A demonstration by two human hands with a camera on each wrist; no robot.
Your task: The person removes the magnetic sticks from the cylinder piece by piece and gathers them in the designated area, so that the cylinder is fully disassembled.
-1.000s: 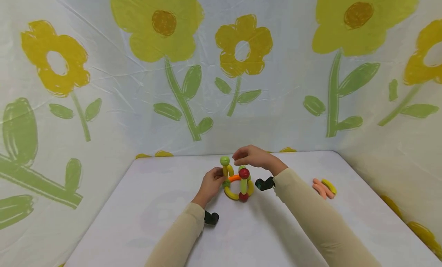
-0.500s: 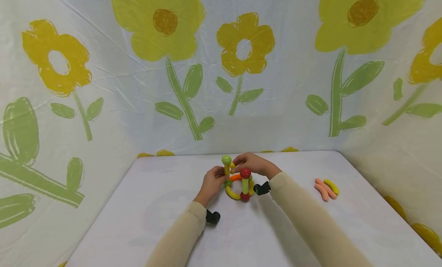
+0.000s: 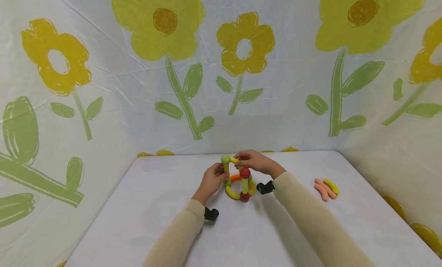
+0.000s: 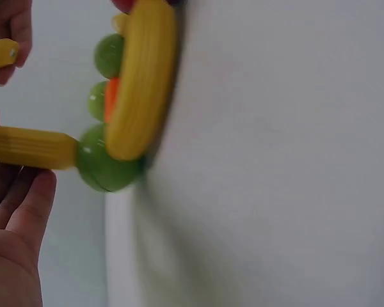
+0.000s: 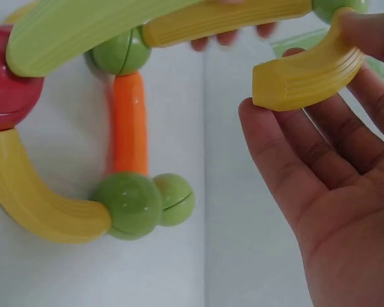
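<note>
A magnetic ball-and-rod toy stands on the table. My left hand grips its upright yellow rod, which rises from a green ball at the base and carries a light green ball on top. My right hand pinches a curved yellow rod between thumb and fingers. One end meets that top ball; the other points free. The base ring includes an orange rod, curved yellow rods and green balls. Near me, a light green upright rod bears a red ball.
To the right on the white table lie two pink curved rods and a yellow curved rod. Flower-printed cloth walls the table at the back and sides.
My right hand has come in from beside the toy and taken hold of the curved yellow rod. That rod hung down from the top ball; now it is swung up and outward to the right.
</note>
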